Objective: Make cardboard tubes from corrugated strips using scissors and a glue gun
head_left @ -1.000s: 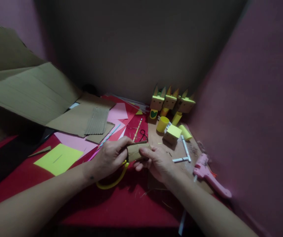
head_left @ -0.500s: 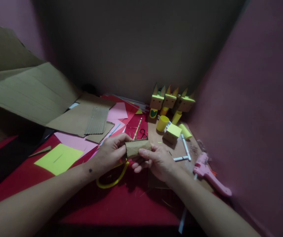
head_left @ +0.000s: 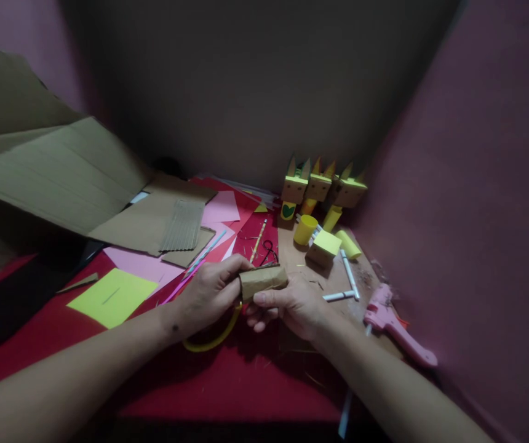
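Between my two hands is a rolled piece of brown cardboard [head_left: 262, 282], lying sideways above the red cloth. My left hand [head_left: 213, 286] grips its left end, with fingers bent at the edge. On the other end, my right hand [head_left: 292, 304] has its thumb pressed on the front and its fingers curled below. Under the left hand, a yellow loop [head_left: 216, 344] rests on the cloth. Scissors [head_left: 270, 249] and a patterned pencil [head_left: 259, 241] lie just behind the roll.
Several box-headed cardboard figures [head_left: 296, 184] stand at the back right. A yellow-topped box [head_left: 324, 247], a yellow tube [head_left: 306, 229], white sticks [head_left: 348, 274] and a pink glue gun [head_left: 398, 326] lie on the right. Large cardboard sheets [head_left: 61, 166] and yellow paper [head_left: 113, 296] occupy the left.
The cardboard roll and both hands have shifted slightly right and down in view. The roll is tipped a little, its right part narrower now. Both hands keep hold of it.
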### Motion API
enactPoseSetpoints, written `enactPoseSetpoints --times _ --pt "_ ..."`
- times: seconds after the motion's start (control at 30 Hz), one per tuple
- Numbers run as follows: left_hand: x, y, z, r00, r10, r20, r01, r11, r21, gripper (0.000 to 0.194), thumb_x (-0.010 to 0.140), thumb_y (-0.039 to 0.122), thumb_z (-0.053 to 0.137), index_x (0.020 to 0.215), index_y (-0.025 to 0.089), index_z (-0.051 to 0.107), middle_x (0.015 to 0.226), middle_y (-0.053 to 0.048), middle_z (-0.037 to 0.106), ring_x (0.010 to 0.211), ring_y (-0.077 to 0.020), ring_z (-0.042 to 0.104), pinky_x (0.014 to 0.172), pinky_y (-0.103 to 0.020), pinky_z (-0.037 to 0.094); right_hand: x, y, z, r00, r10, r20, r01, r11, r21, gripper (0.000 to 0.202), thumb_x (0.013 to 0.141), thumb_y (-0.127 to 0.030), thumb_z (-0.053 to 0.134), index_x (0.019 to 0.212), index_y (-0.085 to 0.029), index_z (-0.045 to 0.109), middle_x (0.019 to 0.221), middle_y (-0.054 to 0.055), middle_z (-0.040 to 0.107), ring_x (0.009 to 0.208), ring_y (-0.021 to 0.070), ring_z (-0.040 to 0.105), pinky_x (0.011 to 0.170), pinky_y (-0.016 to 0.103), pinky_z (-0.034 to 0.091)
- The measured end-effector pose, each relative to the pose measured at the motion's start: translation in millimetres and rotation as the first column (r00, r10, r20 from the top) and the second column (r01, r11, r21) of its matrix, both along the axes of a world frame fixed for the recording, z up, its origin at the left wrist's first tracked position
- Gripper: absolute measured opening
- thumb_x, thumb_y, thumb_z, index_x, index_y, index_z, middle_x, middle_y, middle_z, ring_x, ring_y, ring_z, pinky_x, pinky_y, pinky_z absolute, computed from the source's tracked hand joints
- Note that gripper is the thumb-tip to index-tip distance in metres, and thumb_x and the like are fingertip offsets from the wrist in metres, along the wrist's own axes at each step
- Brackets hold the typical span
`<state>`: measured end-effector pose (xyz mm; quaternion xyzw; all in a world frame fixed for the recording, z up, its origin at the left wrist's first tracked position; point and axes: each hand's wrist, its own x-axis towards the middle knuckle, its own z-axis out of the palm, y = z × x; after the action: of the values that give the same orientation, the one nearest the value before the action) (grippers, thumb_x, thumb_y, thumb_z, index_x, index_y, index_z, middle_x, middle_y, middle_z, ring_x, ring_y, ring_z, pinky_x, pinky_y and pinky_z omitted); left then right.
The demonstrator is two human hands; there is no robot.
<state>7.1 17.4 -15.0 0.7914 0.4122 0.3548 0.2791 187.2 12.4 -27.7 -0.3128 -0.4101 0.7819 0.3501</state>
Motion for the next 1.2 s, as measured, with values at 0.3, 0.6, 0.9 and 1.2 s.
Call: enactPoseSetpoints --times 0.3,0.6,0.9,1.2 --pt "-7.0 7.5 -8.3 0.986 0.006 -0.166 0.061 0.917 0.395 0.024 0.08 0.008 0.042 0.093 0.014 0.061 0.07 -0.002 0.066 0.058 -0.0119 0.06 0.055 -0.021 0.044 6.1 2.9 6.7 0.976 -0.192 -0.102 0.174 0.971 -0.162 0.028 0.067 -0.033 0.076 0.082 -0.011 0.069 0.073 0.006 0.069 0.071 0.0205 0.064 0.059 0.035 0.057" --pt "-5.2 8.6 -5.0 0.988 -0.079 -0.132 0.136 0.847 0.513 0.019 0.084 0.009 0.046 0.093 0.016 0.061 0.071 -0.002 0.07 0.057 -0.012 0.063 0.053 -0.02 0.045 3.7 3.0 0.7 0.969 -0.244 -0.032 0.24 0.967 -0.09 0.024 0.058 -0.024 0.079 0.075 -0.01 0.071 0.07 0.004 0.069 0.067 0.017 0.063 0.06 0.031 0.054" --pt "-15.0 13.9 -12.5 0.954 -0.033 -0.297 0.214 0.77 0.601 0.027 0.093 0.018 0.042 0.109 0.021 0.064 0.075 -0.004 0.069 0.063 -0.0156 0.06 0.057 -0.024 0.044 4.1 0.5 8.4 0.975 -0.192 -0.109 0.153 0.943 -0.297 0.034 0.063 -0.039 0.078 0.081 -0.012 0.069 0.074 0.007 0.072 0.071 0.0217 0.066 0.058 0.036 0.055" --pt "-22.3 14.1 -11.1 0.913 -0.064 -0.404 0.311 0.75 0.584 0.039 0.091 0.013 0.046 0.126 0.027 0.056 0.089 -0.006 0.068 0.075 -0.0188 0.06 0.067 -0.028 0.043 2.6 2.7 -0.2 0.973 -0.18 -0.148 0.141 0.96 -0.243 0.028 0.06 -0.024 0.079 0.083 -0.01 0.07 0.078 0.005 0.073 0.076 0.0188 0.066 0.069 0.033 0.054"
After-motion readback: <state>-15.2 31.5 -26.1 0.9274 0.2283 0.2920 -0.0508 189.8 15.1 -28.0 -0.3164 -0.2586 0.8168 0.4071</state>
